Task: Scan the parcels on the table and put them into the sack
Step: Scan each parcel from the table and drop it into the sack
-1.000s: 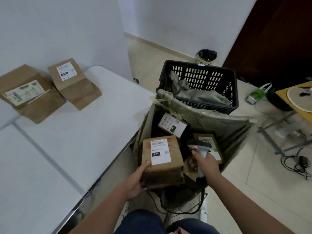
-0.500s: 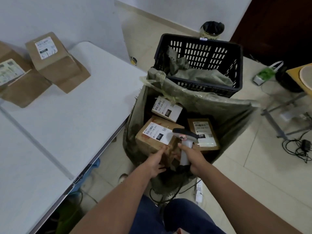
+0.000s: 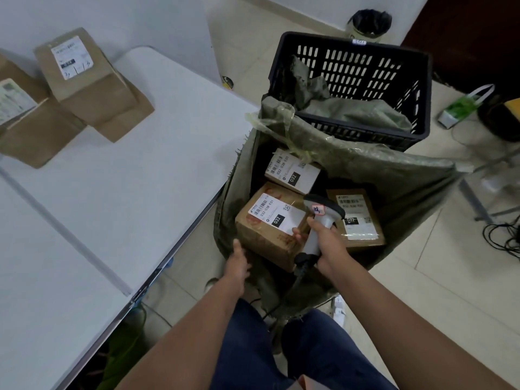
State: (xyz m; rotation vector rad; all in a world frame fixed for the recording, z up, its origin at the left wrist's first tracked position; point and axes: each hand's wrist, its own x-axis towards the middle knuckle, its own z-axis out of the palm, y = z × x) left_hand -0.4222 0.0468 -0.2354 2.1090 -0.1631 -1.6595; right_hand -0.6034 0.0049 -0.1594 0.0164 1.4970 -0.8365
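- Compared with half a second ago, the brown parcel now lies lower in the green sack, and the left hand has let go of it. A second ago this hand was holding the parcel up above the sack opening.
- The left hand now is at the near left rim of the sack, fingers relaxed and holding nothing. I cannot tell if it touches the rim.
- The right hand has its fingers curled around the handle of the grey scanner, as before.
- The parcel sits tilted in the sack, its white label with "032" facing up. Its long axis runs from near left to far right, and the near corner points toward the person.
- The head of the scanner points away and to the left, over the far right corner of this parcel; the handle goes down toward the person.
- Two more parcels are in the sack: a white-labelled one behind it and a flat brown one to its right.
- On the white table, well apart from the sack, two brown parcels lean against each other by the wall.
- Behind the sack stands a black plastic crate with green sacking inside. The floor has pale tiles, and a small lined bin is by the far wall.
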